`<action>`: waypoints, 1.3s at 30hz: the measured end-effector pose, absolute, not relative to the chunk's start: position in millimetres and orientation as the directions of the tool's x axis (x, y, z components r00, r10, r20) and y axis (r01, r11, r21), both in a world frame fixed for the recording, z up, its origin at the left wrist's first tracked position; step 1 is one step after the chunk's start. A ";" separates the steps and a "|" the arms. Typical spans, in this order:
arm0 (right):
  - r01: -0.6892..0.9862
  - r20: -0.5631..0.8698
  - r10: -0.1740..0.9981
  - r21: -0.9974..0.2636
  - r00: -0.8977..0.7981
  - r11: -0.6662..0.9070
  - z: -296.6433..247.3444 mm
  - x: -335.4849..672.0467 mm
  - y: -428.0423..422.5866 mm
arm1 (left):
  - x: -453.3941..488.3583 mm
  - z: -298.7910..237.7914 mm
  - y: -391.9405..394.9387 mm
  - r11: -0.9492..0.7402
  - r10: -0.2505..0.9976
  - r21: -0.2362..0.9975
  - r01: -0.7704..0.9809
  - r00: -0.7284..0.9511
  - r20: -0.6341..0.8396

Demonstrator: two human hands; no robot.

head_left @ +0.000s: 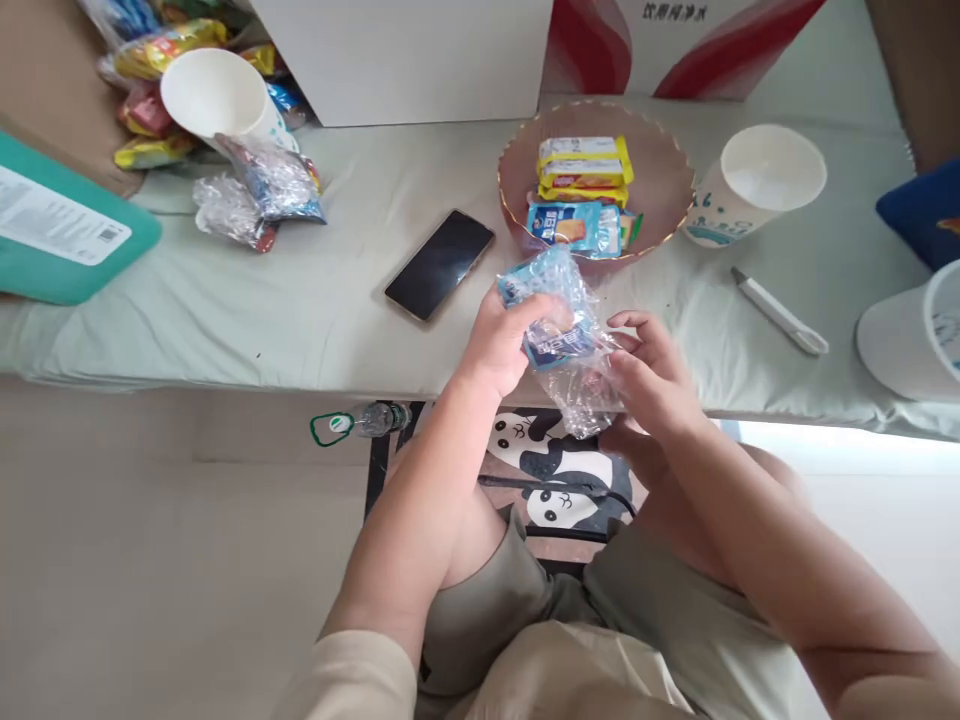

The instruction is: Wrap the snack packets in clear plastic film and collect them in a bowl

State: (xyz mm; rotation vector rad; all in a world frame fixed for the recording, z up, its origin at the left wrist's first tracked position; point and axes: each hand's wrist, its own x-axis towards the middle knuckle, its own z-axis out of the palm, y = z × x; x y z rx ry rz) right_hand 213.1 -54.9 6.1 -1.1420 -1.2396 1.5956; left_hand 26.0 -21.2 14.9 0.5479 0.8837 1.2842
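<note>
My left hand (510,335) is closed around a clear plastic bag (581,395) with blue snack packets (559,340) in it, thumb across the front. The bag's crumpled lower end hangs down past the table edge. At the bag's right side is my right hand (652,375), its fingers apart and slightly curled, the tips close to the plastic; whether they touch it I cannot tell. Just beyond the bag stands a pinkish, gold-rimmed bowl (514,205) holding yellow-wrapped snacks (585,168) and blue packets (574,228).
A phone (440,265) lies left of the bowl. To its right are a paper cup (750,190), a white-handled knife (780,312) and a white container (904,340). Wrapped snacks (274,180), another cup (217,95) and a green jug (67,225) occupy the left. Boxes (420,60) line the back.
</note>
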 end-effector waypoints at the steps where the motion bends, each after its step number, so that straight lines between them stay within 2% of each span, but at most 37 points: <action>1: -0.073 -0.223 0.929 -0.964 -0.296 -0.255 3.5 220.0 -58.4 | 27.3 13.0 -21.0 0.234 0.964 0.789 -0.569 0.029 -0.266; 3: -0.095 -0.283 0.884 -0.936 -0.371 -0.339 1.1 232.5 -60.9 | 29.5 10.6 -19.5 0.241 0.961 0.799 -0.551 0.017 -0.277; 6: -0.156 -0.284 0.831 -0.904 -0.479 -0.399 1.6 249.8 -56.5 | 36.3 9.7 -16.1 0.280 0.948 0.798 -0.533 0.025 -0.316; 9: -0.171 -0.200 0.828 -0.928 -0.523 -0.332 -0.1 266.3 -49.1 | 48.3 12.0 -16.3 0.370 0.910 0.751 -0.547 0.052 -0.411; 11: -0.122 -0.082 0.860 -0.979 -0.503 -0.164 -5.0 275.9 -45.2 | 56.5 15.0 -18.9 0.429 0.876 0.711 -0.557 0.066 -0.477; 13: 0.010 0.103 0.892 -0.993 -0.441 0.119 -11.6 282.8 -43.0 | 62.9 18.0 -21.8 0.484 0.841 0.677 -0.555 0.081 -0.535; 16: 0.272 0.391 0.835 -0.817 -0.387 0.508 -19.7 286.0 -43.2 | 69.6 19.9 -23.0 0.547 0.804 0.636 -0.544 0.129 -0.581; 18: 0.333 0.499 0.758 -0.693 -0.420 0.640 -22.0 283.8 -45.0 | 73.8 18.6 -21.9 0.570 0.793 0.625 -0.534 0.158 -0.588; 21: 0.315 0.566 0.692 -0.624 -0.447 0.715 -22.5 277.9 -46.7 | 80.9 14.0 -21.8 0.558 0.808 0.651 -0.514 0.157 -0.568; 25: 0.312 0.572 0.700 -0.634 -0.428 0.708 -21.9 270.7 -43.4 | 87.8 5.3 -28.2 0.508 0.852 0.738 -0.444 0.137 -0.505; 31: 0.293 0.320 0.903 -0.868 -0.288 0.401 -19.0 258.3 -39.1 | 85.3 -4.5 -35.4 0.469 0.882 0.771 -0.430 0.184 -0.434; 35: 0.312 0.220 0.958 -0.911 -0.183 0.269 -19.3 254.1 -33.4 | 77.9 -1.0 -36.3 0.410 0.912 0.792 -0.452 0.218 -0.348; 39: 0.293 0.088 0.981 -0.946 -0.174 0.137 -13.2 255.1 -30.4 | 74.7 6.7 -38.0 0.408 0.908 0.808 -0.426 0.280 -0.311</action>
